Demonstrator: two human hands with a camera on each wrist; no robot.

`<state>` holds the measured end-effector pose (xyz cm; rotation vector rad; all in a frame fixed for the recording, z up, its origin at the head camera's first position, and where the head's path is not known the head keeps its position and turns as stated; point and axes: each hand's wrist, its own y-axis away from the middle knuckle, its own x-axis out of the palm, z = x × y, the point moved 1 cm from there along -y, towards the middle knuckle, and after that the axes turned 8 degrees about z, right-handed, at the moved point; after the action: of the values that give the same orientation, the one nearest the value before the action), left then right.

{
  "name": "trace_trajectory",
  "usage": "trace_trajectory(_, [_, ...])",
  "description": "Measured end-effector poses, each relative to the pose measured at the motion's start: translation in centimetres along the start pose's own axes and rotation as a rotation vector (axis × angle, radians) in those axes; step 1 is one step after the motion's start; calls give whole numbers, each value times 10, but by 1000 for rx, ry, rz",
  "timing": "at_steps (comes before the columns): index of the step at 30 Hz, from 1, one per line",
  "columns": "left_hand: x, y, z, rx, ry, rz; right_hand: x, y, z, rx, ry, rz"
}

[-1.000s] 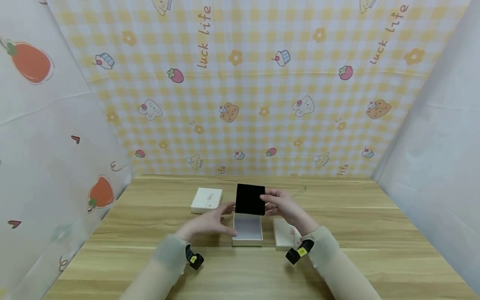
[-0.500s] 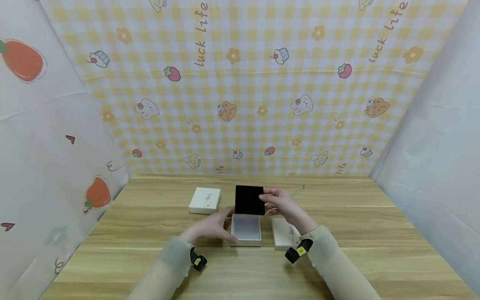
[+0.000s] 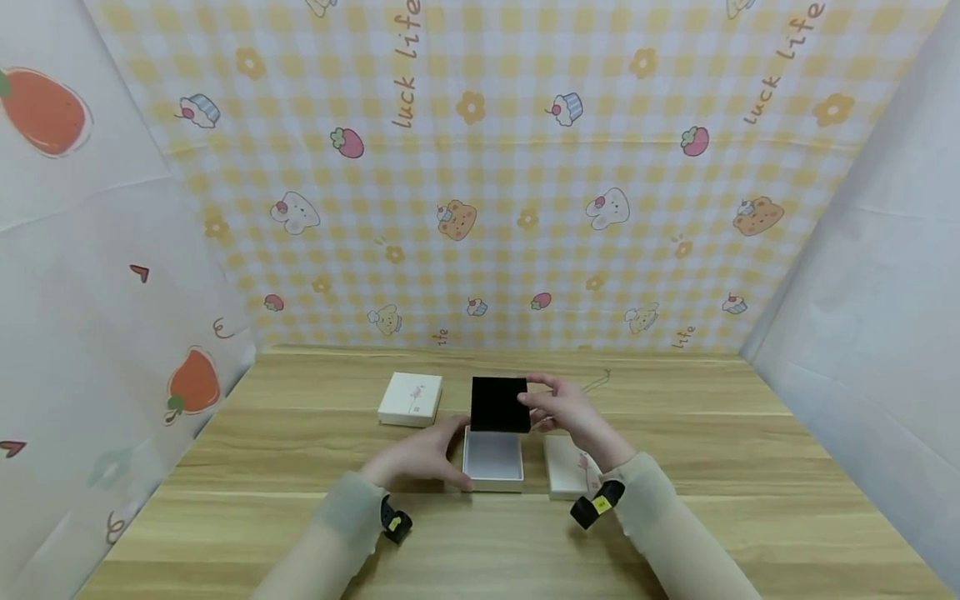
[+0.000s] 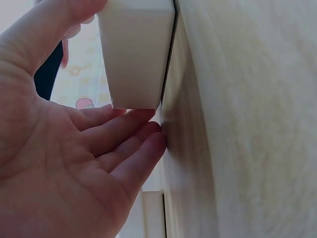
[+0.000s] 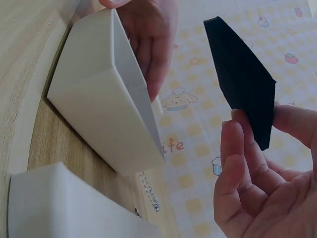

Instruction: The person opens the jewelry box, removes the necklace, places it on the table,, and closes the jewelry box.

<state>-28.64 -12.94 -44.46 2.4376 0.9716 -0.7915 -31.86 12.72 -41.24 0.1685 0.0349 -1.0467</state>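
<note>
An open white box (image 3: pixel 492 458) stands on the table, its pale inside visible. My left hand (image 3: pixel 426 454) holds it by the left side, thumb at the front corner and fingers at the back corner; the left wrist view shows the thumb and fingertips against the box wall (image 4: pixel 136 54). My right hand (image 3: pixel 567 410) pinches a thin black square pad (image 3: pixel 498 405) by its right edge. The pad hangs tilted above the box's back edge, and the right wrist view shows a gap between pad (image 5: pixel 242 79) and box (image 5: pixel 99 104).
Right of the box lies a white lid (image 3: pixel 567 468) with a pink flower print, partly under my right wrist. A closed white box (image 3: pixel 411 399) sits at the back left. Behind my right hand lies a thin chain (image 3: pixel 597 382). A patterned cloth (image 3: pixel 480 183) hangs behind the table.
My left hand has moved right and forward onto the box's side. The black pad has come slightly lower, tilting flatter, in my right hand.
</note>
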Motion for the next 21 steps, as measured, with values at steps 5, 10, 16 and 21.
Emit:
trace_trajectory(5, [-1,0,-2,7,-13,-2,1,0,0,-3,58,-2])
trace_trajectory(10, [-1,0,0,2,-28,1,3,0,-1,-12,135,13])
trace_trajectory(16, [0,0,2,0,-33,-4,4,0,-4,-30,194,44])
trace_trajectory(21, [1,-1,3,-5,-41,-14,5,2,-3,-31,236,65])
